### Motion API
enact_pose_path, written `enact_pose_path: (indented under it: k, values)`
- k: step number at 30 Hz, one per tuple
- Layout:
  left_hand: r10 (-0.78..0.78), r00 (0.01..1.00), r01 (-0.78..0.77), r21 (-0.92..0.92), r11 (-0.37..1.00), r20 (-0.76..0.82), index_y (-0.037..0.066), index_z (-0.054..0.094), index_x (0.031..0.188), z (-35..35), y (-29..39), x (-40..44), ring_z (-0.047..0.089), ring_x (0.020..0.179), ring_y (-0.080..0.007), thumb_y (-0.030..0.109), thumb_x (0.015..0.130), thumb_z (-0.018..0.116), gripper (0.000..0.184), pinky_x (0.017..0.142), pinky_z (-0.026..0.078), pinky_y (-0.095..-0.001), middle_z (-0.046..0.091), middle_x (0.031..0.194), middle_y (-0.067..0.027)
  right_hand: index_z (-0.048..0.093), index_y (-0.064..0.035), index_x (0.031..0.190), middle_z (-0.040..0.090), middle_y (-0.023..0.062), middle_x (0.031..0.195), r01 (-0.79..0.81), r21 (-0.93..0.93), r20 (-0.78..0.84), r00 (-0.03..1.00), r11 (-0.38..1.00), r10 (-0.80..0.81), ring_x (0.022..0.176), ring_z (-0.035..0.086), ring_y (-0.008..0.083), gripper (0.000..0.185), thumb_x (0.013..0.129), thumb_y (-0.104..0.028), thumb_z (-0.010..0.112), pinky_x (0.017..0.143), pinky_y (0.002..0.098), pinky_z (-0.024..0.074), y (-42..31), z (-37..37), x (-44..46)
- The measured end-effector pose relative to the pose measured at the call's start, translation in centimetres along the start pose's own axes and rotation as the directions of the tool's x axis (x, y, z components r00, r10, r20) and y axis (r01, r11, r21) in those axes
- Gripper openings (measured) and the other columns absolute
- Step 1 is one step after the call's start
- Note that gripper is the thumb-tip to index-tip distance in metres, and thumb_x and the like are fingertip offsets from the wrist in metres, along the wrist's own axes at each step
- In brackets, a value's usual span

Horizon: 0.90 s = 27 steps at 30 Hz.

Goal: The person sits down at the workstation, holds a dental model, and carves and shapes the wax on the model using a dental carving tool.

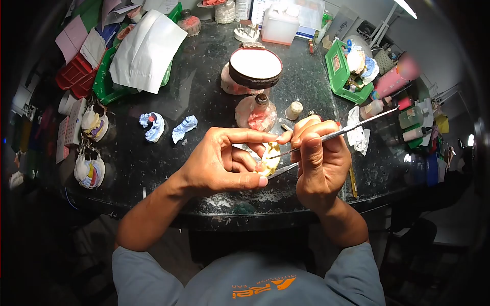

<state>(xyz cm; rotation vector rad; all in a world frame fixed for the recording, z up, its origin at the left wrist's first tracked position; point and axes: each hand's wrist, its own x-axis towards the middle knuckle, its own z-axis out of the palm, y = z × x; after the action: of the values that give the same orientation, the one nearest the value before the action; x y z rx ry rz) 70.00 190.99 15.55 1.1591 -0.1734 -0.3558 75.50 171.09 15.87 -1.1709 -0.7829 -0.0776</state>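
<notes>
My left hand point(217, 160) is closed round a small pale-yellow dental model point(270, 159), held up over the bench between thumb and fingers. A slim metal dental carver point(352, 127) is pinched in my right hand point(320, 163), its long handle slanting up to the right. The carver's working tip meets or nearly meets the model's right side; actual contact is hard to tell. Below, a second metal instrument point(283, 170) shows partly between the hands. Straight ahead stands an alcohol burner point(261, 109) with a pink-smeared base.
Two blue dental casts point(152, 127) point(185, 128) lie left of my hands. Articulated models point(90, 169) stand at the far left. Green bins point(341, 71) point(104, 81) sit at both sides. A round white-topped stand point(255, 64), crumpled tissue point(359, 133) and a yellow knife point(353, 181) are nearby.
</notes>
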Motion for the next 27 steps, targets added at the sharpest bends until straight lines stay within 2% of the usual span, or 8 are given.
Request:
enact_pose_path:
  k: [2,5,11,14,23,27]
  values:
    - [0.002,1.000,-0.002,0.009,1.000,0.005,-0.011,0.054,0.139,-0.11,-0.28,0.03,0.072,0.092,-0.0127,-0.013,0.076,0.079,0.068,0.080,0.060,-0.0196,0.057,0.114,-0.0113,0.060,0.0021,0.099,0.056,0.0048,0.088,0.038,-0.028,0.009,0.999,0.999,-0.038,0.075,0.052,0.0076,0.014,0.104,-0.011,0.061,0.066,0.0221,0.0411,0.12,0.26,-0.11]
    - [0.005,1.000,-0.005,0.044,0.999,0.009,-0.011,0.053,0.139,0.04,-0.16,0.08,0.071,0.091,-0.0118,-0.013,0.076,0.079,0.068,0.081,0.060,-0.0194,0.057,0.114,-0.0106,0.055,-0.0030,0.096,0.052,0.0050,0.081,0.037,-0.178,0.024,0.999,0.983,-0.033,0.069,0.051,0.0116,0.023,0.107,-0.023,0.057,0.063,0.0253,0.0465,-0.25,0.58,-0.13]
    - [0.001,1.000,-0.001,0.048,0.999,0.000,-0.011,0.052,0.139,0.12,-0.15,0.09,0.070,0.090,-0.0112,-0.011,0.077,0.079,0.068,0.080,0.060,-0.0208,0.060,0.112,-0.0108,0.055,-0.0017,0.096,0.054,0.0060,0.081,0.040,-0.239,0.088,0.996,0.970,-0.020,0.071,0.053,0.0121,0.022,0.106,-0.021,0.057,0.060,0.0230,0.0417,-0.61,0.21,-0.09]
    - [-0.001,1.000,0.000,0.053,0.999,0.011,-0.012,0.051,0.140,-0.03,-0.32,0.14,0.070,0.091,-0.0117,-0.011,0.077,0.080,0.070,0.078,0.060,-0.0218,0.064,0.114,-0.0132,0.055,-0.0011,0.096,0.054,0.0065,0.081,0.098,-0.286,0.120,0.991,0.953,-0.066,0.073,0.052,0.0118,0.020,0.106,-0.018,0.058,0.061,0.0227,0.0408,-0.36,0.10,-0.05]
    - [-0.002,1.000,0.003,0.069,0.998,-0.009,-0.012,0.050,0.140,0.11,-0.18,0.11,0.071,0.092,-0.0118,-0.010,0.077,0.081,0.070,0.077,0.060,-0.0222,0.067,0.116,-0.0149,0.055,-0.0006,0.094,0.055,0.0059,0.081,0.113,-0.320,0.145,0.987,0.941,-0.070,0.075,0.051,0.0126,0.019,0.106,-0.015,0.057,0.067,0.0253,0.0433,-0.36,-0.02,-0.03]
    - [0.006,1.000,-0.005,0.056,0.998,-0.010,-0.013,0.050,0.140,0.16,-0.22,0.11,0.071,0.092,-0.0119,-0.010,0.077,0.081,0.070,0.078,0.060,-0.0224,0.067,0.115,-0.0146,0.063,0.0026,0.093,0.063,0.0106,0.080,0.158,-0.268,0.104,0.985,0.950,-0.134,0.068,0.060,0.0160,0.013,0.098,-0.008,0.069,0.060,0.0282,0.0461,0.36,-0.14,0.04]
